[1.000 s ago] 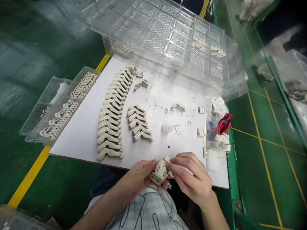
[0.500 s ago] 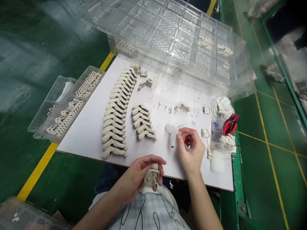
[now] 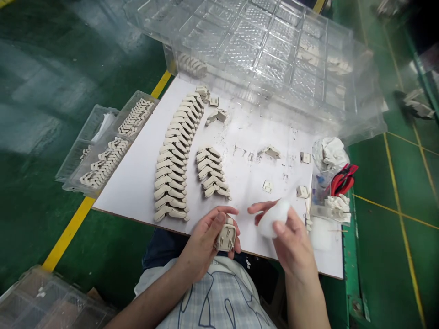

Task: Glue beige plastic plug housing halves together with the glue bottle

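My left hand point(image 3: 212, 233), near the table's front edge, is closed around a beige moulded part point(image 3: 226, 236) whose hollow side with small pegs faces up. To its right, my right hand point(image 3: 291, 233) grips a white, soft-looking sheet point(image 3: 273, 218) between thumb and fingers; motion blurs it, so I cannot tell the material. The two hands are apart. A small beige block point(image 3: 268, 186) lies on the table just beyond the right hand. Left of it stands a short row of nested beige angled parts point(image 3: 211, 171).
A long curved row of beige parts point(image 3: 174, 160) lines the white table's point(image 3: 133, 187) left side. Clear compartment trays point(image 3: 260, 45) span the back. Red-handled pliers point(image 3: 343, 179) and crumpled white material point(image 3: 329, 154) sit at right. More trays point(image 3: 103, 160) hang past the left edge.
The white sheet, on the table before, is now in my right hand, which has come nearer me. The small beige block now shows. My left thumb has moved onto the beige part.
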`<state>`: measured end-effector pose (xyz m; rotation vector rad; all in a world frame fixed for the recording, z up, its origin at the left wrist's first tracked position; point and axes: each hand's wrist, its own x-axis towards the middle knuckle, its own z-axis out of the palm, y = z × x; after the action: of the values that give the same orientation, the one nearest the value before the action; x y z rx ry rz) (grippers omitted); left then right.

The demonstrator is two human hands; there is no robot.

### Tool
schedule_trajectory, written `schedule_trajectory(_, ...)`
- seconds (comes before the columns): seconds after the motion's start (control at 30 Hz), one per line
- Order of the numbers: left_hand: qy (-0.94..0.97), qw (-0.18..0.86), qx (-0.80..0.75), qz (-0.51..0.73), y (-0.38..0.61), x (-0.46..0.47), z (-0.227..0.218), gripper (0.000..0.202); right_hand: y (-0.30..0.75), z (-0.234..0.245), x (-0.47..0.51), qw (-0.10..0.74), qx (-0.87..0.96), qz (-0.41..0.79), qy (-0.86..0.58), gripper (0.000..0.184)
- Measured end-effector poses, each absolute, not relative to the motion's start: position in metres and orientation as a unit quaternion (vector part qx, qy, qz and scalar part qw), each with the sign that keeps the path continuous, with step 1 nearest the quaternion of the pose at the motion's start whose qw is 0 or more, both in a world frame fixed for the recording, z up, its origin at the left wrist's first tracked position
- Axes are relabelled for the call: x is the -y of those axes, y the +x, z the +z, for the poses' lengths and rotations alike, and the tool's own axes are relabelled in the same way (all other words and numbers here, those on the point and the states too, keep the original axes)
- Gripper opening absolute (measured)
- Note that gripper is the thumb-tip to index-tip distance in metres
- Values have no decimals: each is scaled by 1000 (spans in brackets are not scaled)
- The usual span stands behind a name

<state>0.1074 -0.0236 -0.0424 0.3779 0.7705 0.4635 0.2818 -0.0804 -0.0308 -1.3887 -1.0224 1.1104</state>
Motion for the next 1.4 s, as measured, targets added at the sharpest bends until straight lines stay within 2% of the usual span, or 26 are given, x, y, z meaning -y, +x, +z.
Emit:
schedule_trajectory(0.17,247,855,-378,256,108,27,-50,70,267,-25,89,429,464,550,-546,19)
schedule_trajectory(0.33,251,901,-313,167,95,17,-54,55,271,-29,86,448,447,552,-544,27)
schedule_trajectory(0.43,222,929,-268,128,88,12,-55,61,278,-28,86,466,434,566,-524,34)
schedule_trajectory(0.5,199,932,-269,139,88,12,-56,63,283,-27,89,508,401,535,-542,31)
schedule_trajectory(0.6,134,938,-267,176,96,17,-57,53,294,-25,90,590,341,451,-576,24)
schedule_trajectory(0.7,86,946,-257,179,105,22,-57,49,300,-23,82,632,314,388,-593,36)
schedule_trajectory(0.83,90,939,-272,190,111,25,-59,59,292,-16,62,677,245,332,-609,47)
schedule_trajectory(0.9,92,933,-280,208,113,25,-59,63,284,-13,53,700,267,261,-609,47)
schedule_trajectory(1.03,78,929,-281,227,116,25,-58,63,277,-15,47,663,419,90,-614,38)
schedule_trajectory(1.13,69,932,-268,233,116,25,-56,61,280,-19,48,622,491,22,-610,45)
schedule_trajectory(1.4,57,935,-260,234,116,27,-60,65,272,-14,50,599,451,66,-658,45)
